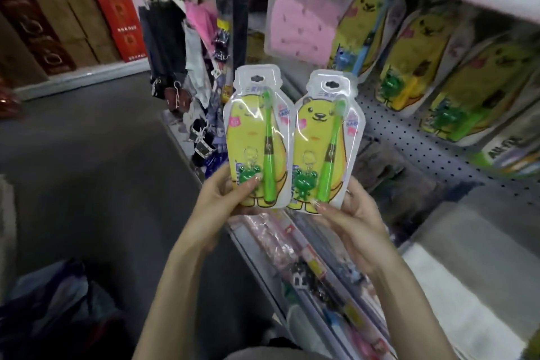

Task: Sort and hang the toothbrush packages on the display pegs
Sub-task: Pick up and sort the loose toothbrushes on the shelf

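Two matching toothbrush packages are held up side by side in front of the shelf. Each shows a yellow bear, a green toothbrush and a green frog keychain. My left hand [223,199] pinches the bottom of the left package [257,137], thumb on its front. My right hand [350,213] pinches the bottom of the right package [324,143]. Their hang holes at the top are free. More yellow bear packages [409,67] hang on the pegboard [409,140] to the right, one with a blue toothbrush [363,47].
A pink cloth in a clear bag [301,26] hangs behind the held packages. Long packaged items [306,266] lie on the low shelf under my hands. Dark hanging goods [175,67] crowd the shelf end at left. A bag [58,310] sits on the grey floor at lower left.
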`<state>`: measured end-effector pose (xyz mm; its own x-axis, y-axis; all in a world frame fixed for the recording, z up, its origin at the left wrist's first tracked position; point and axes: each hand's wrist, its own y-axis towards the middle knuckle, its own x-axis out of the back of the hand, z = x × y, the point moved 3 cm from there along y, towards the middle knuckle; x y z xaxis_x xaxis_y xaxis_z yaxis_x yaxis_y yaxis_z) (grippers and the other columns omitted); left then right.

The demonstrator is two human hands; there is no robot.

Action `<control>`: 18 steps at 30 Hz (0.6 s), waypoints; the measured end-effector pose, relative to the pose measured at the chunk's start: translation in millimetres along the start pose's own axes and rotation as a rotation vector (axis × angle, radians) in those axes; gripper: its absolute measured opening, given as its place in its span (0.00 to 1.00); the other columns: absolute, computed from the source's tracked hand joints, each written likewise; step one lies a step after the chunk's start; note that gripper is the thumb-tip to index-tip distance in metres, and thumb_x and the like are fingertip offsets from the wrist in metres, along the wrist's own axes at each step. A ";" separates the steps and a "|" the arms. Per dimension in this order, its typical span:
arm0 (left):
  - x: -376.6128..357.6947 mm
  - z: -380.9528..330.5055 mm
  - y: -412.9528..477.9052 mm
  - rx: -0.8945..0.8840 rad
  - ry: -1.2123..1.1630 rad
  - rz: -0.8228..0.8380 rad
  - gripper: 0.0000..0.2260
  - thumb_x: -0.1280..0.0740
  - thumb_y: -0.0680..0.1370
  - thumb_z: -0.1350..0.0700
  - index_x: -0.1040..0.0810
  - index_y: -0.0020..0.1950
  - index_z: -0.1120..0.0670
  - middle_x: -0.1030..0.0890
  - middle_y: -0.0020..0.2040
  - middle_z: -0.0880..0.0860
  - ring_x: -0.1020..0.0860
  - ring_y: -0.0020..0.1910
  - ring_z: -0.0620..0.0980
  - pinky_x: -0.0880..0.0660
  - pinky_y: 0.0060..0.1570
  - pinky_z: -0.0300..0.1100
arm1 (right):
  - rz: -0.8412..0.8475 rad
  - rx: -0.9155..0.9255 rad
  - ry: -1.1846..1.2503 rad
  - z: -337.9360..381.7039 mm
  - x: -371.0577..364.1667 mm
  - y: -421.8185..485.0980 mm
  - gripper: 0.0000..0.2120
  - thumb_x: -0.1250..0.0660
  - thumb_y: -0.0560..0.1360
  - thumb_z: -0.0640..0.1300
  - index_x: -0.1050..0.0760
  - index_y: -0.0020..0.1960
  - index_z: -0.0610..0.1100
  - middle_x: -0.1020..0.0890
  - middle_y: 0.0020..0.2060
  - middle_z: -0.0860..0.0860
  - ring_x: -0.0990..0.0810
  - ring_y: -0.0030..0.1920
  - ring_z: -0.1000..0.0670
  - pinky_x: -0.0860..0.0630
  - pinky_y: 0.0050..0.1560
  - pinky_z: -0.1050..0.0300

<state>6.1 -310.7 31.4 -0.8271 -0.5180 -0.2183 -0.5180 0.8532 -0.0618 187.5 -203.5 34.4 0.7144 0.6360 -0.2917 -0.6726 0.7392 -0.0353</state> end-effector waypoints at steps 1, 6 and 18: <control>1.4 -3.4 10.4 -0.007 -0.012 0.001 0.19 0.31 0.71 0.55 0.24 0.62 0.56 0.15 0.47 0.55 0.17 0.40 0.51 0.22 0.33 0.38 | 0.001 0.014 0.001 2.2 -1.8 10.4 0.25 0.32 0.67 0.31 0.28 0.63 0.43 0.16 0.54 0.45 0.16 0.53 0.46 0.19 0.48 0.55; 9.7 -12.4 59.1 -0.020 -0.036 0.092 0.19 0.32 0.71 0.54 0.24 0.61 0.55 0.15 0.48 0.51 0.16 0.44 0.49 0.21 0.36 0.39 | -0.102 0.080 -0.043 2.7 -6.4 44.4 0.25 0.32 0.68 0.32 0.27 0.63 0.46 0.16 0.55 0.46 0.17 0.55 0.47 0.20 0.50 0.55; -22.7 -32.5 188.6 -0.013 0.045 0.645 0.11 0.24 0.69 0.57 0.16 0.50 0.47 0.15 0.50 0.52 0.16 0.47 0.52 0.19 0.40 0.42 | -0.764 0.368 -0.056 -1.4 1.0 64.9 0.18 0.27 0.70 0.37 0.25 0.58 0.44 0.16 0.53 0.44 0.18 0.54 0.39 0.20 0.49 0.44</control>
<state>-79.9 -140.0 56.3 -0.9813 0.0959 -0.1671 0.0835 0.9933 0.0798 144.3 -155.2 30.5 0.9617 -0.0641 -0.2663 0.0970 0.9889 0.1123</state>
